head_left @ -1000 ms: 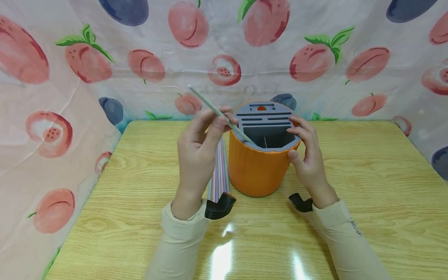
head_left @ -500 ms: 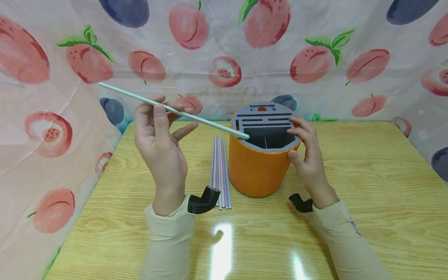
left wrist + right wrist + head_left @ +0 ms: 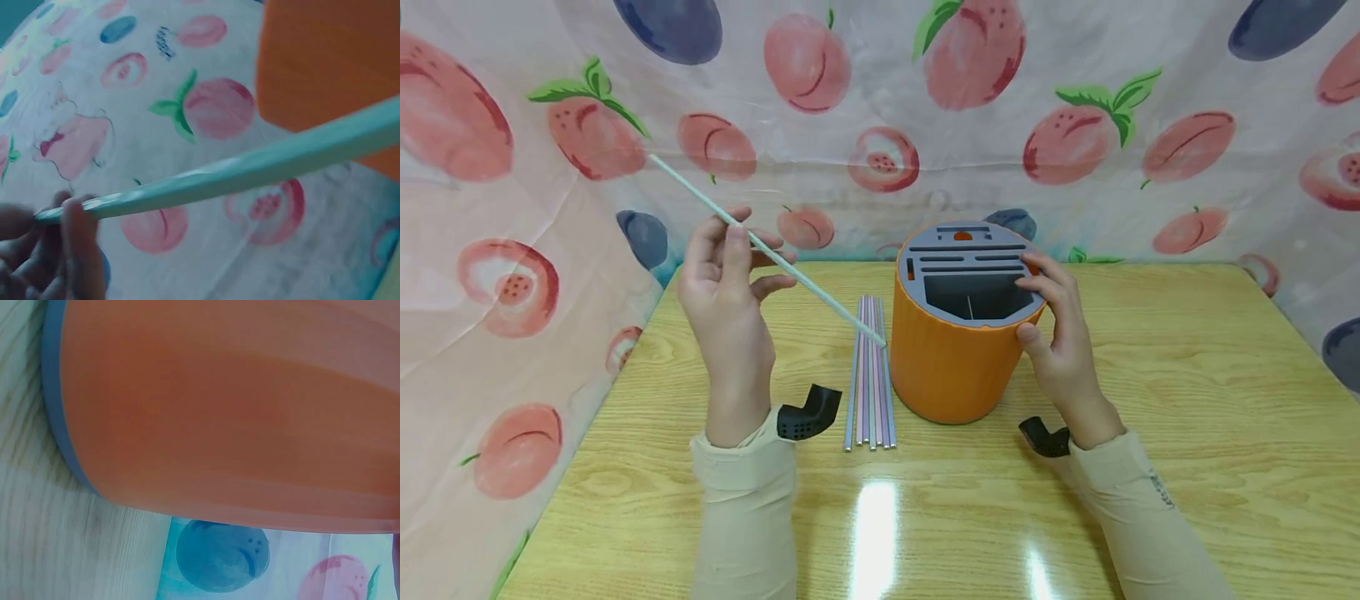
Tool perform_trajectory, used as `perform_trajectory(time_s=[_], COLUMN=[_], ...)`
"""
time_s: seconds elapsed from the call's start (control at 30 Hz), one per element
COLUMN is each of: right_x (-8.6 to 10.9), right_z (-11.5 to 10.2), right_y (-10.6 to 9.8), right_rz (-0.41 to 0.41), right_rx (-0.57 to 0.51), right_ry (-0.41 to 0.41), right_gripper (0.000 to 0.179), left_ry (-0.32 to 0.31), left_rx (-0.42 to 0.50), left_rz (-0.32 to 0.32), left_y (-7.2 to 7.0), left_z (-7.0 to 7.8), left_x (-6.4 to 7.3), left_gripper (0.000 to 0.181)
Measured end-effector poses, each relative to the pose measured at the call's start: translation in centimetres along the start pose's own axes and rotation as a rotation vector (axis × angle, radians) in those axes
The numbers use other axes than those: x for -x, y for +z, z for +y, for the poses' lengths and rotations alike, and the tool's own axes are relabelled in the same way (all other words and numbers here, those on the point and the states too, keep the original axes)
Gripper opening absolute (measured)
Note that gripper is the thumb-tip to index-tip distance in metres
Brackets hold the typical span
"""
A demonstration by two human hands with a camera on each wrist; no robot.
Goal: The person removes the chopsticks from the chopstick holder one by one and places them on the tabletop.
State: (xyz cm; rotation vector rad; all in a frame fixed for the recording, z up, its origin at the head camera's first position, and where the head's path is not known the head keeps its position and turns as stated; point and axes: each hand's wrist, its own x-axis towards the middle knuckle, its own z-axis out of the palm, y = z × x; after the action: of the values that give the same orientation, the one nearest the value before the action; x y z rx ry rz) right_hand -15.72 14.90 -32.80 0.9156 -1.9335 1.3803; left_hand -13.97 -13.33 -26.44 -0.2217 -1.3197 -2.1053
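A pale green chopstick (image 3: pixel 820 294) is pinched between the thumb and fingers of my left hand (image 3: pixel 730 308), raised to the left of an orange knife block (image 3: pixel 958 375). It slants down to the right, its lower end close to the block's left side in the head view; whether they touch I cannot tell. In the left wrist view the chopstick (image 3: pixel 250 170) crosses before the orange wall (image 3: pixel 331 62). My right hand (image 3: pixel 1063 342) grips the block's right rim, fingers over the top and thumb outside. The block stands upright, its grey top having narrow slots and a wide dark opening.
Several pastel chopsticks (image 3: pixel 870 375) lie side by side on the wooden table (image 3: pixel 1187 400), just left of the block. Behind the table hangs a fruit-printed cloth (image 3: pixel 880 75), which also covers both sides.
My left hand has drawn back to the left, bringing the chopstick's lower end out of the block's opening and down beside the block. The right hand keeps its grip on the rim.
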Motion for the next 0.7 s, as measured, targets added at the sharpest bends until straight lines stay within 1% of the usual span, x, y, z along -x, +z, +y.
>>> perform_trajectory(time_s=[0.07, 0.2, 0.27, 0.37, 0.47, 0.53, 0.63, 0.7], right_x=[0.0, 0.0, -0.1, -0.1, -0.1, -0.1, 0.0, 0.1], right_z=[0.0, -0.1, -0.2, -0.2, -0.2, -0.1, 0.0, 0.0], right_y=[0.0, 0.0, 0.0, 0.1, 0.1, 0.2, 0.0, -0.1], right_rz=[-0.001, -0.007, -0.008, -0.007, -0.009, -0.011, -0.009, -0.007], right_rx=[0.002, 0.008, 0.011, 0.014, 0.016, 0.021, 0.034, 0.037], right_ry=[0.004, 0.007, 0.005, 0.004, 0.002, -0.002, -0.01, -0.012], right_gripper=[0.066, 0.066, 0.066, 0.066, 0.066, 0.066, 0.066, 0.066], left_ry=[-0.082, -0.242, -0.308, -0.37, -0.441, -0.51, -0.615, -0.662], left_rx=[-0.136, -0.467, -0.595, -0.758, -0.855, -0.896, -0.909, -0.909], left_rz=[-0.063, -0.195, -0.236, -0.259, -0.268, -0.29, -0.351, -0.387], left_y=[-0.3, -1.0, -1.4, -2.2, -3.2, -3.9, -4.7, -5.1], left_z=[-0.8, -3.1, -4.3, -6.0, -7.5, -8.5, -9.9, -10.8], left_x=[-0.1, -0.3, -0.4, -0.5, -0.6, -0.5, -0.4, -0.3], left_gripper=[0.025, 0.027, 0.027, 0.026, 0.027, 0.028, 0.035, 0.042])
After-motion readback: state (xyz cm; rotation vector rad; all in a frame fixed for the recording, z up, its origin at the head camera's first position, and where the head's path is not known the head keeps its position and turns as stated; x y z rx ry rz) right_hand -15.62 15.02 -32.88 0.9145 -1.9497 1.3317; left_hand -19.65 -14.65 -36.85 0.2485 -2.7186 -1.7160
